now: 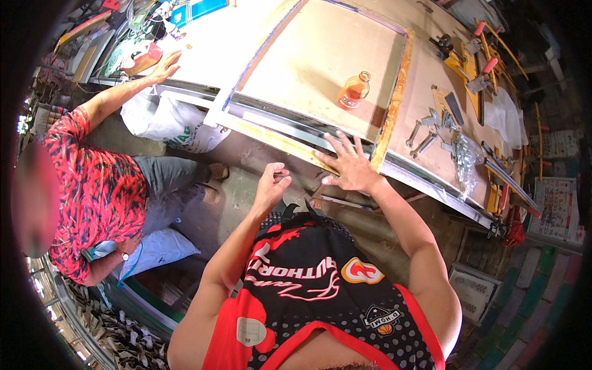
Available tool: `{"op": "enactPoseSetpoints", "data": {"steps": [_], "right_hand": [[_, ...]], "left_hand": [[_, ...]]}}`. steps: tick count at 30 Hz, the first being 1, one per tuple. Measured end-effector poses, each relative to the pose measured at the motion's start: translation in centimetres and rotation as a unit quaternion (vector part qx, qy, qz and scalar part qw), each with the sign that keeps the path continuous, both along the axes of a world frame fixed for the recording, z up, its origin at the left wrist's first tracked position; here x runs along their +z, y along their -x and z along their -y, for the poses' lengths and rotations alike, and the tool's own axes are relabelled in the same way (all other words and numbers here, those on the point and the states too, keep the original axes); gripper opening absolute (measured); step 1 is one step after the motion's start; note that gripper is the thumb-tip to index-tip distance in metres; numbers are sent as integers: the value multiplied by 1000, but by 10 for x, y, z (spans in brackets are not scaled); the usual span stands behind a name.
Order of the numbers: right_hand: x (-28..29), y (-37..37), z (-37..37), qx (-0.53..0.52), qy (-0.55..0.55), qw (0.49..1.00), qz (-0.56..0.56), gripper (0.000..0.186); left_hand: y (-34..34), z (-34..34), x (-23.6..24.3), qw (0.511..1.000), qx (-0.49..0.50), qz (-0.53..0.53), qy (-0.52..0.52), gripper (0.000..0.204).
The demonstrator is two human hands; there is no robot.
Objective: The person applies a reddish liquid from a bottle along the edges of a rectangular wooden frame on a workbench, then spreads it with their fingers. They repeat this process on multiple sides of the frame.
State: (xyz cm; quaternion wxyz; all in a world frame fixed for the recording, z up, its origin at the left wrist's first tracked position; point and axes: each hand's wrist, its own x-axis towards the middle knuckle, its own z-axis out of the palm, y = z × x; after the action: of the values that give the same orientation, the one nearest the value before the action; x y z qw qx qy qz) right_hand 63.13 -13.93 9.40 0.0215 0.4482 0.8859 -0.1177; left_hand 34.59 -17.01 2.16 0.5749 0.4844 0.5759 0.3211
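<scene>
My right hand (pixel 351 165) spreads its fingers over the near right corner of a wooden frame (pixel 271 137), its fingertips at the near rail. My left hand (pixel 272 186) hovers in front of the table edge, below that rail. Its fingers are curled in toward the thumb; whatever they may hold is hidden. The large rectangular frame lies on the table and juts past its near edge. Inside the frame's outline stands a clear glass bottle (pixel 353 91) with orange-brown contents, beyond my right hand.
Wrenches (pixel 423 139), a clear plastic bag (pixel 467 163) and orange-handled clamps (pixel 487 71) lie at the right. Another person in a red patterned shirt (pixel 92 191) stands at the left, one hand (pixel 165 66) on the table. White sacks (pixel 166 120) hang or rest below the table's left edge.
</scene>
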Motion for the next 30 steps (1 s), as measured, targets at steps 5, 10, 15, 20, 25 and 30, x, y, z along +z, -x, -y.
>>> {"op": "enactPoseSetpoints", "data": {"steps": [5, 10, 15, 20, 25, 30], "right_hand": [[2, 7, -2, 65, 48, 997, -9, 82], [2, 10, -8, -17, -3, 1000, 6, 82], [-1, 17, -12, 13, 10, 1000, 3, 83], [-4, 22, -15, 30, 23, 999, -7, 83], [-6, 26, -20, -3, -15, 999, -34, 83], [-4, 33, -23, -23, -10, 1000, -15, 81]], "left_hand": [[5, 0, 5, 1000, 7, 5, 18, 46], [14, 1, 8, 1000, 12, -1, 20, 45], [20, -3, 7, 1000, 9, 12, 22, 45], [27, -5, 7, 1000, 9, 2, 22, 44], [34, -7, 8, 1000, 9, -8, 15, 43], [40, -12, 8, 1000, 1, -7, 21, 43]]}}
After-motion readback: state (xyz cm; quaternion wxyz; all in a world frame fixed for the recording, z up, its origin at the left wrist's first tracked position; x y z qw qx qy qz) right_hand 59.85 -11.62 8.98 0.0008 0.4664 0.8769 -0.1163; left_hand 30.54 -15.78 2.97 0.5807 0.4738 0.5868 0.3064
